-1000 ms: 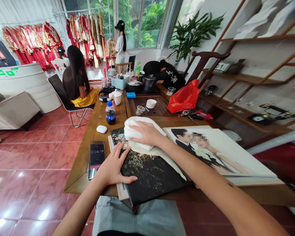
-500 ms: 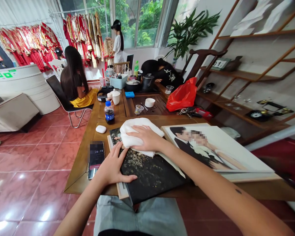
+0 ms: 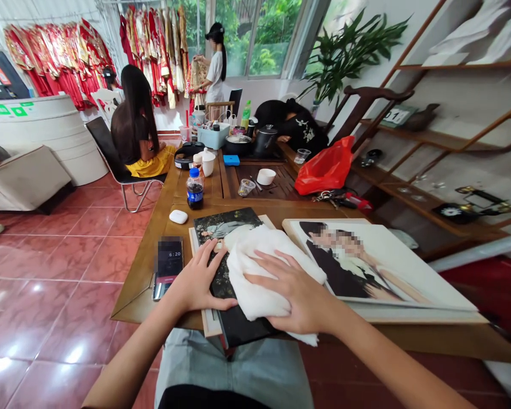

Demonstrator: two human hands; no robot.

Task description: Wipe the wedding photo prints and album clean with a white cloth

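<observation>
In the head view, the right hand lay on a white cloth, its fingers spread flat and not gripping, over a dark photo board on the wooden table. The left hand rested open against the board's edge. A phone lay just beside that hand, and a large portrait board lay to the right.

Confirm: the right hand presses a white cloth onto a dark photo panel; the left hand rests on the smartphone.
No: in the head view, the left hand lies on the dark photo panel, beside the smartphone; the right hand presses the white cloth.
</observation>
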